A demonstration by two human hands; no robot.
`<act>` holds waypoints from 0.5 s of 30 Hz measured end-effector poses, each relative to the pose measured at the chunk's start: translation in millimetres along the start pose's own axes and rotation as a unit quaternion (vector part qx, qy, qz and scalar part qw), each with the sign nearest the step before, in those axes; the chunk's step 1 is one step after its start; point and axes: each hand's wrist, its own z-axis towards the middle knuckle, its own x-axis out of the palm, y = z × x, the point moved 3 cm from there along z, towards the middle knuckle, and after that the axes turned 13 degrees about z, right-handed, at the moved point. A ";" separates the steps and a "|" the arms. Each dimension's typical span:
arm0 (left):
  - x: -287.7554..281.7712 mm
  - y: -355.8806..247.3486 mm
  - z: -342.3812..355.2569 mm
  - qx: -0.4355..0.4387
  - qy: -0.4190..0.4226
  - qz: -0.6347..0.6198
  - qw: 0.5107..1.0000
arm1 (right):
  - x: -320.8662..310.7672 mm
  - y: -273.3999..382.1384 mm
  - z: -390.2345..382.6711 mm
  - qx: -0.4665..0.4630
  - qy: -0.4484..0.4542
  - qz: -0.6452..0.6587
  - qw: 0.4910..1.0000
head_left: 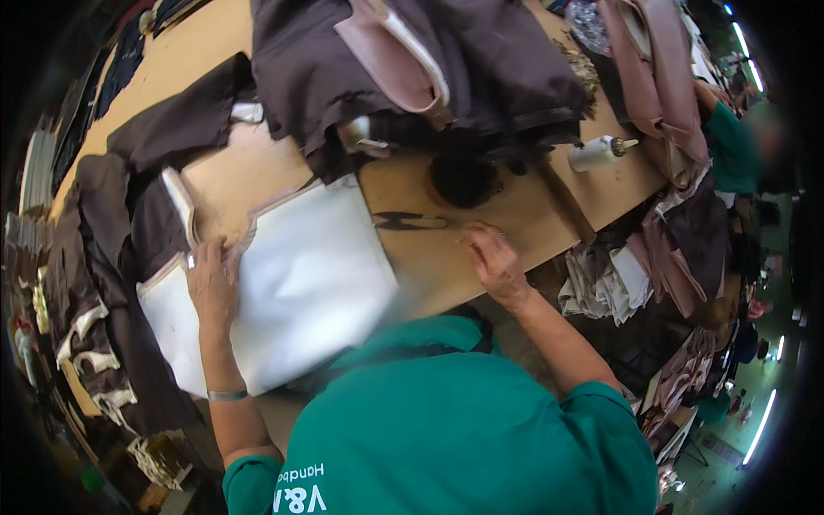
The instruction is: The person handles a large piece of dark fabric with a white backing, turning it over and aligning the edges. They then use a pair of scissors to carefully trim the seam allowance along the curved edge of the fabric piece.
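A large white panel (309, 266) with a notched, pinkish upper edge lies in front of me, its near part blurred. At its upper left edge my left hand (213, 283) grips it, fingers bent over the border beside a dark brown piece with a white strip (180, 206). To the right of the panel my right hand (498, 264) hovers over the tan board, its fingertips drawn together; whatever is between them is too small to make out. Nearest to it are a flat dark scissor-like shape (410, 221) and a round black pot (462, 182).
Dark brown fabric with a pink leather part (395, 64) is heaped at the far side. A white nozzle bottle (596, 154) lies beyond a wooden strip (566, 202). Pink pieces (648, 77) hang at the right, near a co-worker's green sleeve (730, 150). Brown pieces (99, 223) drape at the left.
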 end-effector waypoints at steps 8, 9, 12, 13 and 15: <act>-28.1 5.0 -3.1 0.011 0.020 -0.039 0.999 | -13.0 -0.5 -10.6 0.183 0.206 0.105 0.955; -44.5 2.3 -6.4 -0.008 0.021 -0.070 0.997 | -24.0 3.8 -13.4 0.244 0.282 0.111 0.921; -94.8 4.0 -22.9 -0.001 -0.067 -0.065 0.996 | -44.6 0.5 -24.4 0.149 0.327 0.140 0.923; -114.6 -1.0 -28.9 0.008 -0.126 -0.084 0.988 | -47.4 -5.1 -26.1 0.230 0.334 0.166 0.899; -133.8 -0.7 -34.3 0.011 -0.055 -0.059 0.997 | -63.1 -15.7 -35.7 0.239 0.269 0.235 0.903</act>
